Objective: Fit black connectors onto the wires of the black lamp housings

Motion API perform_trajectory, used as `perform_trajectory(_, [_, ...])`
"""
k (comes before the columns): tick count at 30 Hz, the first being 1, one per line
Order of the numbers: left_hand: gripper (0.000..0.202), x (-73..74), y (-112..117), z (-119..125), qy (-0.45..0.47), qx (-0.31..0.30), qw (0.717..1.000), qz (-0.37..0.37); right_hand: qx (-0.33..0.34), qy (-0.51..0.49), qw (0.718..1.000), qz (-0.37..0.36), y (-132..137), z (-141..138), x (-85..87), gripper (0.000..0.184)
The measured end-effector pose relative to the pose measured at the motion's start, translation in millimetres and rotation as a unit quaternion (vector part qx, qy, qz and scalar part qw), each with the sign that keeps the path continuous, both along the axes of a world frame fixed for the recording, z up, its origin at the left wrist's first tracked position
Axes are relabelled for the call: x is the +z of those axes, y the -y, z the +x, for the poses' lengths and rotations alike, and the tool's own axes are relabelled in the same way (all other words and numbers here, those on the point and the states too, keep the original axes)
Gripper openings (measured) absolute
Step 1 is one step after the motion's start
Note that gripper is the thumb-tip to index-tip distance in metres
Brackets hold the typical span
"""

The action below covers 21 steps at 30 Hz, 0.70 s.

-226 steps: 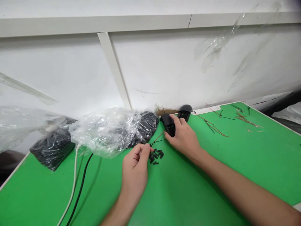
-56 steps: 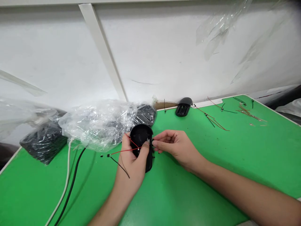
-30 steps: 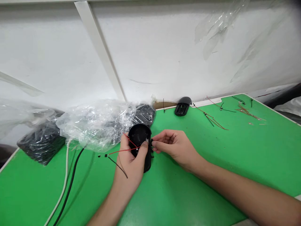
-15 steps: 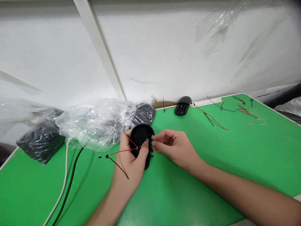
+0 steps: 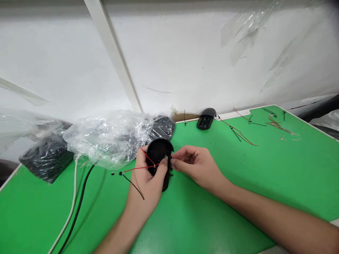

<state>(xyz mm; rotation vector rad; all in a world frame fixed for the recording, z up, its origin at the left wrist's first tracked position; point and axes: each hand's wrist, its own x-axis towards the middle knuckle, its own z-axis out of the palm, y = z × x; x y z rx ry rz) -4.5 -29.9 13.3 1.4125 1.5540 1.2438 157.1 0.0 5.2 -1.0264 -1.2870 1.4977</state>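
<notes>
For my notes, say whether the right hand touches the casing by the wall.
Apart: the head view shows green tabletop between the right hand and the casing.

A green tabletop point(image 5: 238, 165) lies before a white wall point(image 5: 180, 53) with 1 slanted batten point(image 5: 113, 49).

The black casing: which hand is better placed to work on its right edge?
Probably the right hand: it reaches right beside the black casing, while the left hand is occupied holding it.

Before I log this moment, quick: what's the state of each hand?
Left hand: closed, holding the black shell.
Right hand: thumb and forefinger drawn close together by the shell's edge; whether they grip anything cannot be told.
</notes>
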Motion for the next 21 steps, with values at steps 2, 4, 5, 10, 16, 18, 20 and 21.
perform_trajectory(2, [0.033,0.0,0,0,0.005,0.001,1.0,-0.004,0.001,-0.011,1.0,-0.009,0,0,0.2,0.019])
perform_trajectory(4, [0.033,1.2,0,0,0.009,0.003,1.0,-0.008,0.001,-0.02,1.0,-0.019,0,0,2.3,0.022])
perform_trajectory(5, [0.033,2.1,0,0,0.014,0.004,1.0,-0.011,0.001,-0.025,0.999,-0.024,1,0,3.9,0.023])
perform_trajectory(10, [0.035,4.2,-2,2,0.035,0.014,0.999,-0.024,0.001,-0.048,0.998,-0.052,2,0,12.5,0.027])
perform_trajectory(16, [0.043,5.9,-6,2,0.092,0.047,0.994,-0.021,0.009,-0.096,0.991,-0.094,1,0,11.3,0.018])
perform_trajectory(18, [0.042,7.9,-6,1,0.104,0.056,0.992,-0.033,0.024,-0.108,0.989,-0.102,2,-1,10.8,0.017])
perform_trajectory(20, [0.039,8.8,-5,0,0.124,0.058,0.989,-0.047,0.04,-0.12,0.986,-0.107,3,-1,11.1,0.021])
perform_trajectory(21, [0.037,8.6,-4,0,0.139,0.059,0.987,-0.053,0.044,-0.126,0.985,-0.11,3,-2,11.4,0.024])
